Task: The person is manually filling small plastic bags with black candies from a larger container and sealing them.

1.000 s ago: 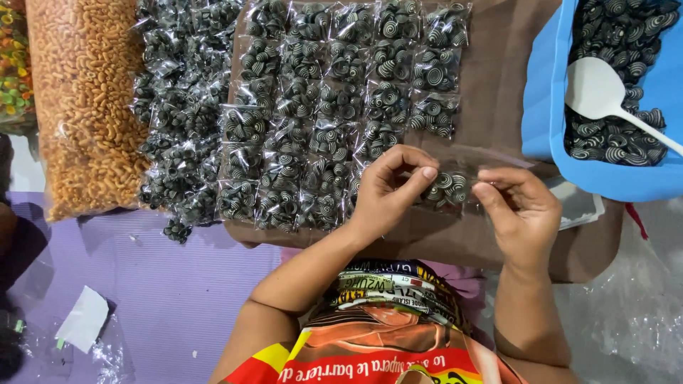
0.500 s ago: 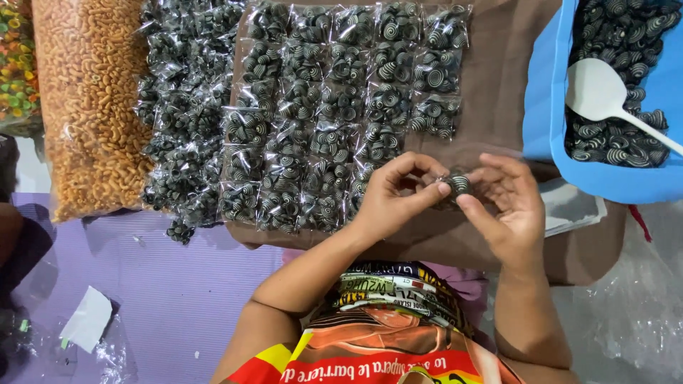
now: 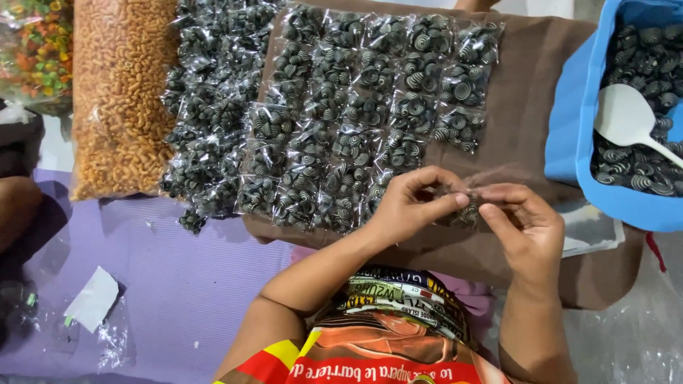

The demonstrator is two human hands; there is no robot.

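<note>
My left hand (image 3: 405,206) and my right hand (image 3: 523,227) meet over the brown cloth (image 3: 526,107), both pinching one small clear packet of black-and-white spiral snacks (image 3: 466,213). The fingers hide most of the packet. Just beyond my hands lie rows of filled packets (image 3: 370,114) on the cloth, the nearest ones beside my left fingers.
A loose heap of more packets (image 3: 206,107) lies left of the rows, beside a big bag of orange curls (image 3: 117,92). A blue tub (image 3: 576,135) at right holds loose spirals and a white spoon (image 3: 626,117). A bag of multicoloured snacks (image 3: 32,43) sits far left. Purple mat (image 3: 178,284) below.
My hands have closed in on the packet and dropped slightly toward me; the packet, open to view a second ago, is now mostly covered by my fingers.
</note>
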